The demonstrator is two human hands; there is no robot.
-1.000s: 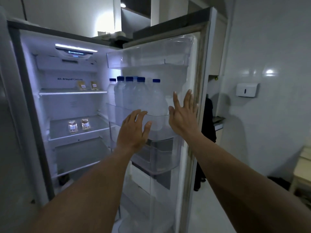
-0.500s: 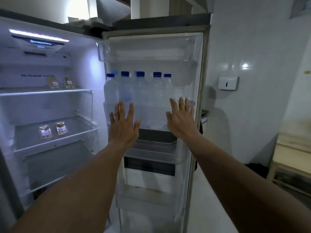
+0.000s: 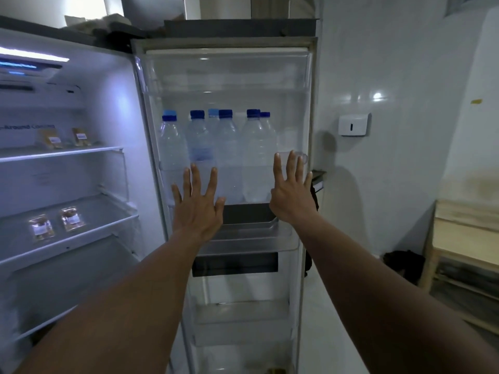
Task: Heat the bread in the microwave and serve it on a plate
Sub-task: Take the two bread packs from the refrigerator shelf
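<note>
I saw door bin (image 3: 280,182) packed with water bottles (image 3: 229,155); wrapped bread packets (image 3: 55,224) at nine o'clock; left hand (image 3: 198,206), right hand (image 3: 293,195) splayed, empty.

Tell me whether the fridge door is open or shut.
Open. The fridge door is swung wide, its inner bins and bottles facing the camera, and the lit shelves show beside it. Both hands are spread empty before it.

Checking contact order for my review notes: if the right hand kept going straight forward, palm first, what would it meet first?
Most likely the clear door bin holding the water bottles; the open right hand faces its front wall. Depth is unclear, so it may already touch.
</note>
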